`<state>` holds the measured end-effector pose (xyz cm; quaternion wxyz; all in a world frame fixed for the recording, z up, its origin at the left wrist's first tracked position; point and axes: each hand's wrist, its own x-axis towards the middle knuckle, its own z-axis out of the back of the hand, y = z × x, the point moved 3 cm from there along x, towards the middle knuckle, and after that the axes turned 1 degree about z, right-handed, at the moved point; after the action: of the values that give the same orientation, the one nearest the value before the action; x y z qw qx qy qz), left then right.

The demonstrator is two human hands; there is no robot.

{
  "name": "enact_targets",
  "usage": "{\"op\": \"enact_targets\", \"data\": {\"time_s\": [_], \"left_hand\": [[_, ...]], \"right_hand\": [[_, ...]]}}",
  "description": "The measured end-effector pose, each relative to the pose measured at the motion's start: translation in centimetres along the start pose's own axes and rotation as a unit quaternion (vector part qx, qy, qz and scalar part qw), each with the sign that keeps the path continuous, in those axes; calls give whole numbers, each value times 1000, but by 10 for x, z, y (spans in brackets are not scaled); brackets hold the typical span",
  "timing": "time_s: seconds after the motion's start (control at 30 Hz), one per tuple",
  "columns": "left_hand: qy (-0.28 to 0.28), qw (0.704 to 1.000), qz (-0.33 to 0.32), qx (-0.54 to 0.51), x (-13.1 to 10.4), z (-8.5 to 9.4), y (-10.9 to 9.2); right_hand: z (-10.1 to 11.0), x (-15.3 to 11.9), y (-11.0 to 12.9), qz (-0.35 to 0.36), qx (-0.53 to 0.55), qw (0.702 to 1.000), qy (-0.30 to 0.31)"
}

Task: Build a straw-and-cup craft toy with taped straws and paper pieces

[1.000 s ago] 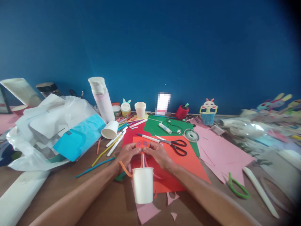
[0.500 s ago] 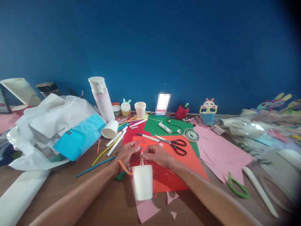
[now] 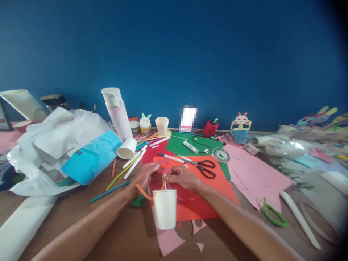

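A round orange paper face (image 3: 164, 166) with drawn-on features is pinched at its left edge by my left hand (image 3: 146, 174). Close beside it, my right hand (image 3: 181, 177) has its thumb and fingers pressed together where the face meets a thin white stick (image 3: 165, 184). The stick runs down into a white paper cup (image 3: 164, 210) hanging below my hands. An orange pipe cleaner (image 3: 144, 192) curves out from the cup's left side. Fingers hide where face and stick join.
Black-handled scissors (image 3: 202, 167) and a marker (image 3: 171, 158) lie on orange paper (image 3: 214, 195). Behind are a glue stick (image 3: 190, 146) and a tape roll (image 3: 220, 155). Pink scraps (image 3: 170, 241) lie below the cup. A plastic bag (image 3: 89, 127) fills the left.
The paper face has tilted, its right side now higher. My left fingers have shifted slightly along its edge. The cup hangs in nearly the same place.
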<state>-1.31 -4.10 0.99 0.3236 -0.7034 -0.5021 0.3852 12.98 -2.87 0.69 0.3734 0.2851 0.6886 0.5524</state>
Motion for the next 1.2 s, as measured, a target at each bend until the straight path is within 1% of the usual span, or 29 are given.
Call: {"op": "enact_targets", "data": {"time_s": [0.07,0.1,0.17,0.27,0.33,0.47,0.57,0.73,0.87,0.93,1.0,1.07,1.2], "left_hand": [[1,1000,-9,0,-1,1,-2],[5,1000,-3,-1,-1,1,-2],[14,1000,23,-13,-1,2,-3],[20,996,65,-62,0,4,-3],[36,992,74,-90,0,5,-5],[82,988,60,-117,-3,2,-10],[94,988,35,-121,-6,-1,-12],[90,991,2,-99,-13,-4,-10],[119,989,-2,-84,-19,-6,-6],[131,990,-8,-58,-23,-7,-4],[135,991,1,-21,-26,-8,-2],[132,991,24,15,-27,-8,0],[119,990,52,54,-28,-8,2]], "right_hand": [[0,0,1,0,-1,1000,2],[0,0,2,1,-1,1000,1],[2,-1,4,3,5,1000,-2],[5,0,7,14,25,1000,-3],[7,0,9,26,41,999,-5],[14,1,11,48,71,996,-30],[17,2,12,58,81,994,-41],[20,1,19,78,98,991,-53],[22,0,22,74,118,988,-70],[23,-1,23,78,119,987,-70],[22,-1,25,85,116,987,-65],[21,-2,28,93,109,988,-63],[18,-4,32,96,93,988,-73]]}}
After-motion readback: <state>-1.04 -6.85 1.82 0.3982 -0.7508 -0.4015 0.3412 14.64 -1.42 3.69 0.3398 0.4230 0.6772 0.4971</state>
